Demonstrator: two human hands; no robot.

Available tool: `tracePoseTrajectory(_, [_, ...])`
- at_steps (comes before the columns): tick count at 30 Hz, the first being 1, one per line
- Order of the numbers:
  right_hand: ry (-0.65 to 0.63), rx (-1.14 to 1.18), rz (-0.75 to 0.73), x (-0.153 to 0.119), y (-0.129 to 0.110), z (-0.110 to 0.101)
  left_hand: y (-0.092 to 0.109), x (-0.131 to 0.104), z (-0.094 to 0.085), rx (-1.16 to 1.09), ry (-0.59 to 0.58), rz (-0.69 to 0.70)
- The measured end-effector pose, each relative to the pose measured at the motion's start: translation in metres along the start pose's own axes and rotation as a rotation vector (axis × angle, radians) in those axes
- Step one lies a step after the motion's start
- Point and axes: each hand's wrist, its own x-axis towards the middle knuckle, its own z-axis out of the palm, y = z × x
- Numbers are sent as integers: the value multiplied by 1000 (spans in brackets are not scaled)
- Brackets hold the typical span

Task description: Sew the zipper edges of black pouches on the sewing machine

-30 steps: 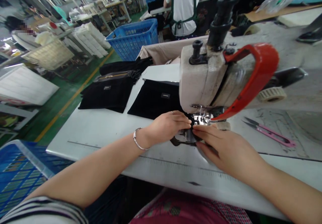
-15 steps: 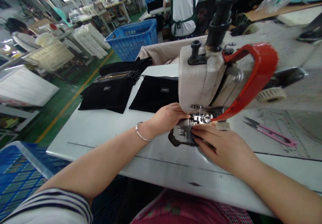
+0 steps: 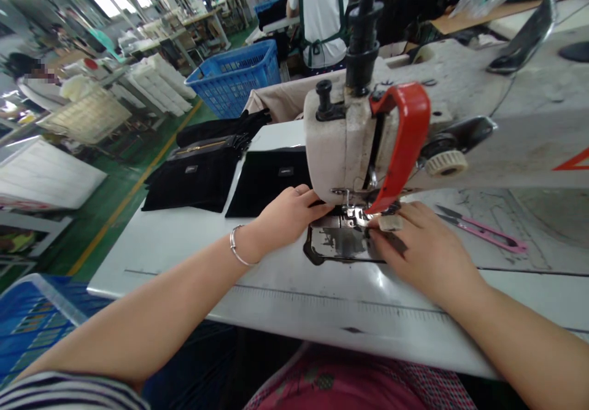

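My left hand [image 3: 288, 220], with a bracelet at the wrist, has its fingers together at the near edge of a black fabric piece [image 3: 262, 183], left of the presser foot [image 3: 354, 215]. The fabric carries a small label [image 3: 286, 171] and runs behind the head of a sewing machine [image 3: 324, 146]. My right hand [image 3: 426, 250] is curled in close on the right side of the foot. Its fingertips are partly hidden by the machine's parts, so what they pinch is unclear. Below the foot, the metal plate [image 3: 340, 244] lies bare.
Black pieces with labels and a zipper [image 3: 188, 183] are stacked left on the white table [image 3: 184, 244]. Pink-handled scissors [image 3: 488, 232] lie right of my right hand. A red guard [image 3: 407, 134] curves over the needle area. Blue baskets [image 3: 234, 72] and co-workers [image 3: 322, 17] are beyond.
My right hand has shifted right, off the metal plate, to the side of the presser foot. My left hand stays by the foot at the fabric edge. The view has turned slightly right.
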Motion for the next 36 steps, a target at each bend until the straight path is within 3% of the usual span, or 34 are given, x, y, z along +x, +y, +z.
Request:
tracePoseTrajectory(4, [-101,-78,39,1,4,2,35,-4,-17,51,-253,-40])
tracePoseTrajectory(8, [-105,-75,41,1,4,3,56,-3,-24,-42,-323,-128])
tracePoseTrajectory(16, [-115,-102,57,3,2,3,71,-3,-17,-53,-279,-187])
tracePoseTrajectory(22, [-123,-84,34,4,1,-1,85,-3,-28,-333,-250,-355])
tracePoseTrajectory(25, [-75,-66,14,7,3,3,82,-8,-29,-332,-209,-295])
tracePoseTrajectory(30, [-11,-142,16,9,2,7,72,-21,-17,-180,-166,-45])
tracePoseTrajectory(36, [-161,129,-303,-14,-12,2,64,-30,-11,-262,-59,-37])
